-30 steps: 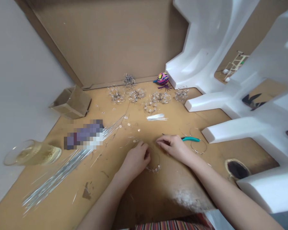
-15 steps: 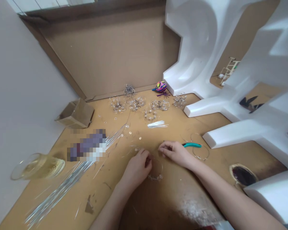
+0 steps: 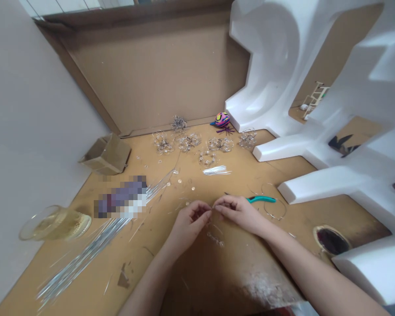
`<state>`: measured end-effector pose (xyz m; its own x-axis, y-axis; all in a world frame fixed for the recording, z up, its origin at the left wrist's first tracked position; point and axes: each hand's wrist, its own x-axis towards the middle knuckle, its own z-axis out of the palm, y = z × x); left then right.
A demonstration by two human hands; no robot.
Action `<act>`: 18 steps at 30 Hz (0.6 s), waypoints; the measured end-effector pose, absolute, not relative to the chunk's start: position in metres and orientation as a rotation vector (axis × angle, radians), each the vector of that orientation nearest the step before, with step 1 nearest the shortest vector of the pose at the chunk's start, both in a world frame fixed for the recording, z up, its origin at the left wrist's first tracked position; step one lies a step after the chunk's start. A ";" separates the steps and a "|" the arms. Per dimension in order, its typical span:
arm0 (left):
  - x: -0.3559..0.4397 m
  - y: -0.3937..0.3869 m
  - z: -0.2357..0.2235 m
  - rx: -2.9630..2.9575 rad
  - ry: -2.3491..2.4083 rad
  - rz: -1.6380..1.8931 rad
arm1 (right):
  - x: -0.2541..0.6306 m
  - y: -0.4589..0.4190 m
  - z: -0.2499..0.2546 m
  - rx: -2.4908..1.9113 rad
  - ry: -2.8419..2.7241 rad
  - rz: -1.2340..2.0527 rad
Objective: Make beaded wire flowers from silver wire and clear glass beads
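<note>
My left hand (image 3: 191, 221) is closed in a pinch, and a thin wire loop with clear beads (image 3: 215, 239) hangs below its fingertips. My right hand (image 3: 238, 213) pinches at the same spot, its fingertips almost meeting those of the left. The wire between the fingertips is too fine to make out well. Teal-handled pliers (image 3: 261, 199) lie just behind my right hand, partly hidden by it. A thin wire ring (image 3: 274, 208) rests to the right of the pliers. Loose clear beads (image 3: 193, 188) are scattered beyond my left hand.
Several beaded wire bundles (image 3: 188, 141) sit at the back, near short cut wires (image 3: 216, 170). Long wires (image 3: 82, 263) lie left, by a glass (image 3: 55, 224) and a cardboard box (image 3: 107, 153). White moulded foam (image 3: 303, 188) borders the right, with a dark-filled cup (image 3: 332, 241) beside it.
My left hand has turned and risen slightly, and my right hand has moved left, so their fingertips come together. The beaded loop has shifted a little right and tilted.
</note>
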<state>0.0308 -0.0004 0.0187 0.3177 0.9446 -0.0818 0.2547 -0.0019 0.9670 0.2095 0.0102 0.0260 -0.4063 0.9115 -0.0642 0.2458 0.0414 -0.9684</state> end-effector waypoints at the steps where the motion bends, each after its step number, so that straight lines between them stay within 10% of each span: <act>1: 0.030 0.000 0.018 1.489 1.160 0.813 | 0.209 0.010 0.026 -1.171 -1.685 1.425; 10: 0.025 0.010 0.027 1.081 1.234 1.080 | 0.209 0.007 0.020 -1.137 -1.729 1.570; 18: 0.022 0.015 0.020 0.906 1.317 1.236 | 0.197 -0.008 0.020 -1.285 -2.241 0.793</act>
